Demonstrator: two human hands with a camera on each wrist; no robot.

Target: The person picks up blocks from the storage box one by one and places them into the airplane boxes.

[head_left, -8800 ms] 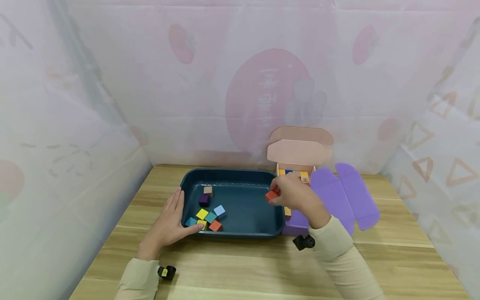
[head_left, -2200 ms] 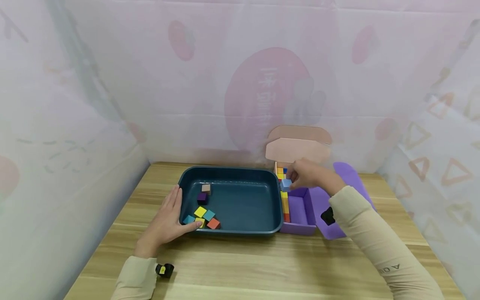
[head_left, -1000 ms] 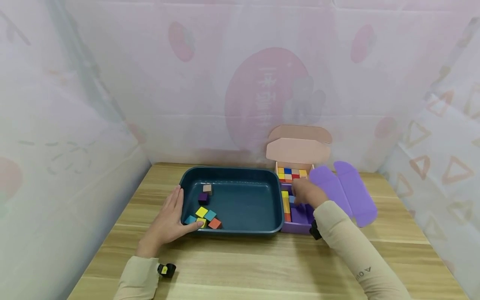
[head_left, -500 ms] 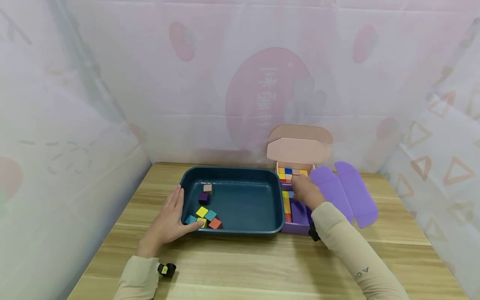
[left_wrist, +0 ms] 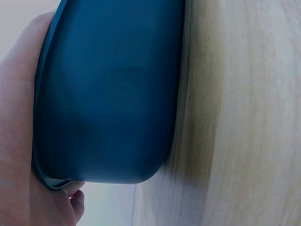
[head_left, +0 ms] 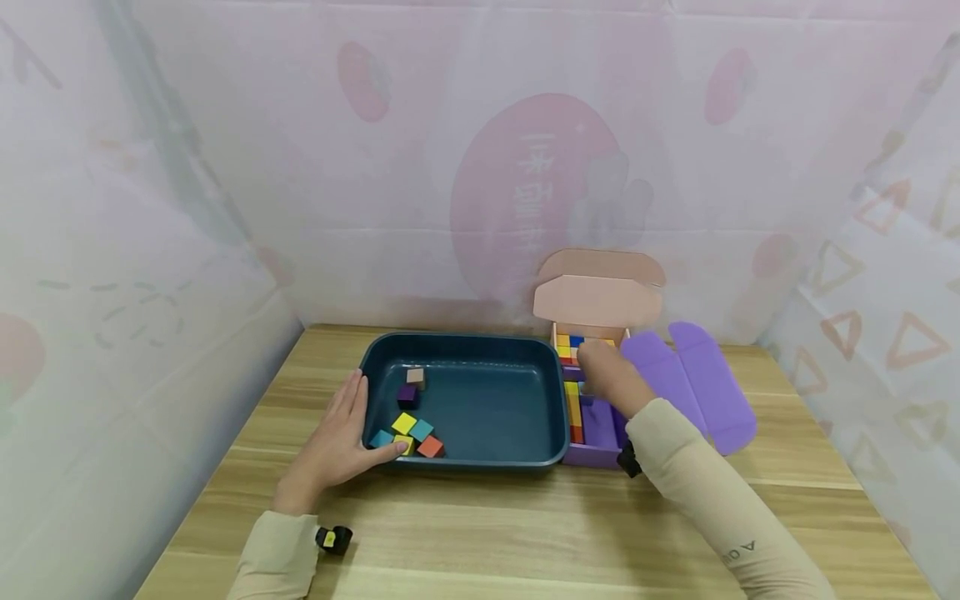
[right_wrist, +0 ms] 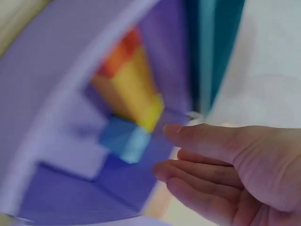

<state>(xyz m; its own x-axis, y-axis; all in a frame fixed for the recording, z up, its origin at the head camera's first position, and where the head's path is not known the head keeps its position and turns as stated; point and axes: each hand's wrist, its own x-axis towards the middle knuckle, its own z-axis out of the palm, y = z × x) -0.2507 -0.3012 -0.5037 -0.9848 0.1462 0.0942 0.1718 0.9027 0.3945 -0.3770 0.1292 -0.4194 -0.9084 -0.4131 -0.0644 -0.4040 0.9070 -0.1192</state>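
Observation:
My left hand [head_left: 330,442] rests on the left end of the dark teal tray [head_left: 495,408], fingers straight along the rim and thumb over the front corner. Inside the tray lie several small cubes, among them a purple cube [head_left: 407,396] and an orange-red cube [head_left: 431,447]. My right hand [head_left: 611,375] hovers over the back of the purple box [head_left: 596,456]. In the right wrist view its thumb and fingers are apart, with nothing between them. Just past the fingertips a light blue cube [right_wrist: 124,139] sits in that box, beside a row of yellow, orange and red cubes [right_wrist: 134,82].
Behind the purple box, a pink box [head_left: 597,300] stands with its lid up, holding several coloured cubes. The purple lid [head_left: 686,387] lies folded out to the right. Wooden table [head_left: 480,533] stretches in front; printed cloth walls enclose the back and sides.
Earlier my right hand held a red cube over the tray's right end, then carried the light blue cube to the purple box. Now that cube is released there. The left hand has stayed put.

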